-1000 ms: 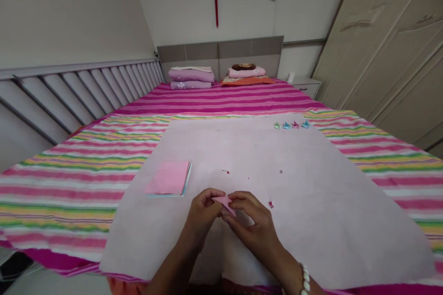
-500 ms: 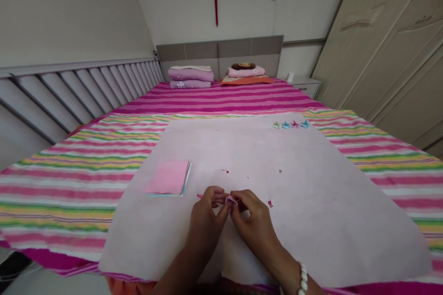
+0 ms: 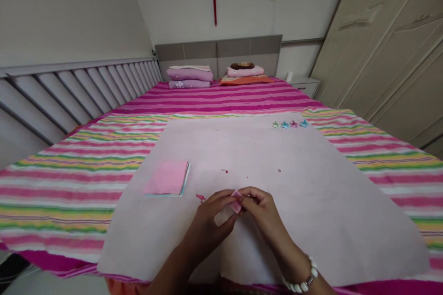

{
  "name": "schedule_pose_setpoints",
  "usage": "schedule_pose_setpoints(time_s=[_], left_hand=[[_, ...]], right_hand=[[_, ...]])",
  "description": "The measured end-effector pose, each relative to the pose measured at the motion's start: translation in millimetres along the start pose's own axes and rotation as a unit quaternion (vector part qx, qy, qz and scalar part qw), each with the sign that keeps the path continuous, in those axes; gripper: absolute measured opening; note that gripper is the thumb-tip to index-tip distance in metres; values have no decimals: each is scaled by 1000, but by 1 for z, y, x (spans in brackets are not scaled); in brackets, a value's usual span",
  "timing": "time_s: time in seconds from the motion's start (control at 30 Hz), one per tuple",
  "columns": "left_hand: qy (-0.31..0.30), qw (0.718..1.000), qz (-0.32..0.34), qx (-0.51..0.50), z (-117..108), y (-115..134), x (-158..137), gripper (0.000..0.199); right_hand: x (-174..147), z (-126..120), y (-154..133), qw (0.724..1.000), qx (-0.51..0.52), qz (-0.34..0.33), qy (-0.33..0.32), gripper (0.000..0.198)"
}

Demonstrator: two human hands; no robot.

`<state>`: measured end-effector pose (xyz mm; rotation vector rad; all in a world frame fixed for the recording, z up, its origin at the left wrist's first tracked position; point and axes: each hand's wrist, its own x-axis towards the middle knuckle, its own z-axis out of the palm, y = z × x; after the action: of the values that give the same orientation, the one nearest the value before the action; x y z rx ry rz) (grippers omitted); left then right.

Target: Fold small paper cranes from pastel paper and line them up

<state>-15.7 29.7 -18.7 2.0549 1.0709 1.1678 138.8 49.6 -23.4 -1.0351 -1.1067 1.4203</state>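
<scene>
A small folded piece of pink origami paper [image 3: 236, 203] is held between both hands above the white sheet. My left hand [image 3: 211, 214] pinches its left side, fingers along the top and thumb below. My right hand [image 3: 262, 207] grips its right side with thumb and fingertips, and a bracelet of pale beads circles that wrist. Fingers partly cover the paper. To the left lies a stack of square paper [image 3: 169, 177], pink on top with other colours at its edge. At the far right of the sheet stand several small folded paper figures [image 3: 293, 124] in a row.
The white sheet [image 3: 311, 221] covers the middle of a bed with a striped cover [image 3: 69, 193]. Small printed marks dot the sheet. A railing [image 3: 86, 85] runs along the left, folded bedding [image 3: 190, 75] sits by the headboard, and a wardrobe [image 3: 391, 55] stands at right.
The folded pink paper has been turned so that a diamond-shaped face shows. My left fingers have stretched across its top, and my right hand has shifted slightly right with its wrist rotated.
</scene>
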Motion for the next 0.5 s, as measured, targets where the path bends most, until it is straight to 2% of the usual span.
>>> schedule_pose_setpoints(time_s=[0.1,0.2,0.3,0.4,0.5], left_hand=[[43,998,-37,-21,2,3,2,15],[102,987,-118,-35,3,5,4,6],[143,967,-186,-103,3,6,5,18],[146,939,-219,-221,3,5,6,34],[140,908,-247,-307,2,6,7,37]], right_hand=[[-2,0,-2,1000,16,7,-21,19],[-5,0,-4,999,27,10,-44,23],[-5,0,-4,997,35,7,-75,24],[-5,1,-2,994,51,18,-98,28],[-4,3,0,993,53,28,-103,30]])
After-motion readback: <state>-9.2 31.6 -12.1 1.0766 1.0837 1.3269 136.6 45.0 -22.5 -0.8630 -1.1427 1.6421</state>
